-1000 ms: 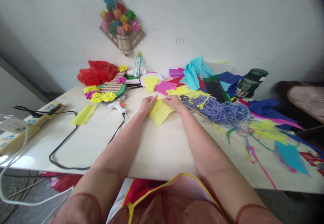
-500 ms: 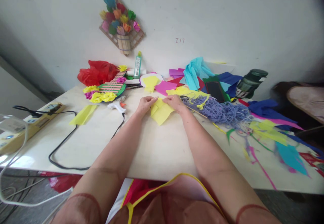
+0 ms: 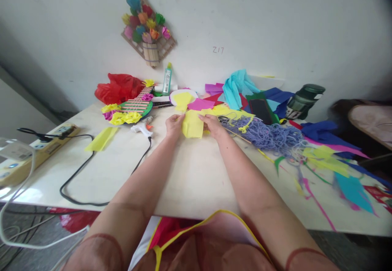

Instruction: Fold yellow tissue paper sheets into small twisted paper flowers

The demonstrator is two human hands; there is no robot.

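Observation:
A sheet of yellow tissue paper (image 3: 192, 125) is held just above the white table (image 3: 190, 177), between both my hands. My left hand (image 3: 173, 125) pinches its left edge with closed fingers. My right hand (image 3: 213, 124) grips its right edge the same way. The sheet hangs roughly upright between them. A white glue gun (image 3: 141, 128) lies just left of my left hand, and a heap of purple yarn (image 3: 267, 134) lies right of my right hand.
Coloured paper scraps (image 3: 324, 156) cover the table's right side. A guitar-shaped craft (image 3: 131, 108), red bag (image 3: 118, 86), glue bottle (image 3: 167, 79) and paper plate (image 3: 183, 97) stand at the back. A black cord (image 3: 88, 167) and power strip (image 3: 36, 148) lie left. A dark jar (image 3: 303, 98) stands back right.
Both hands have lifted the yellow sheet off the table and drawn it up between them; before, it lay flat under my fingers.

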